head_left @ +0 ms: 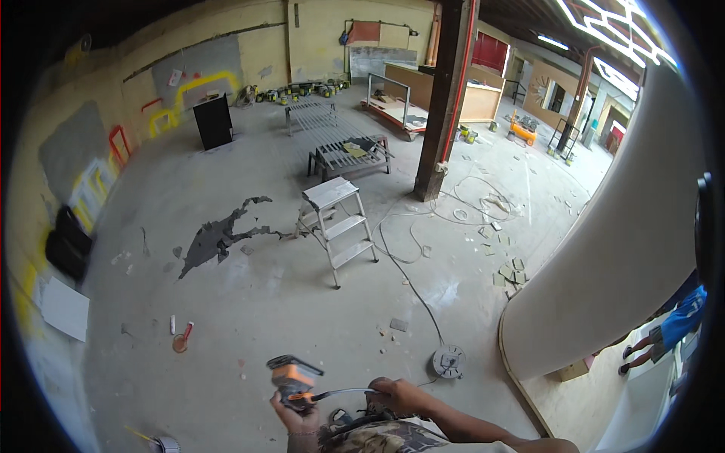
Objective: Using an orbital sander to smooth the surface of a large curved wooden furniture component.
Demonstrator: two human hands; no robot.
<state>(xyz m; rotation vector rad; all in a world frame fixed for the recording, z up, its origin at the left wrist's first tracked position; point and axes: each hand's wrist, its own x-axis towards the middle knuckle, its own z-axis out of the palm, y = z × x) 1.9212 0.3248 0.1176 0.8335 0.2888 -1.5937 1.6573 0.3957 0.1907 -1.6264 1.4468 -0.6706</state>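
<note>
Left hand grips the power tool above the floor; right hand appears closed on its cord. Tool contacts no work surface; completed and outstanding work cannot be determined.

power tool: plastic-looking casing, mostly matt | tool's cord: smooth, plastic-looking | person's garment: patterned cloth, matt | step stool: bare metal, dull sheen | floor: concrete-like, matt, dusty | dark floor patch: ragged-edged | curved column: smooth, matt | counter: wood-like panels | wall: matt, patchy paint
</note>
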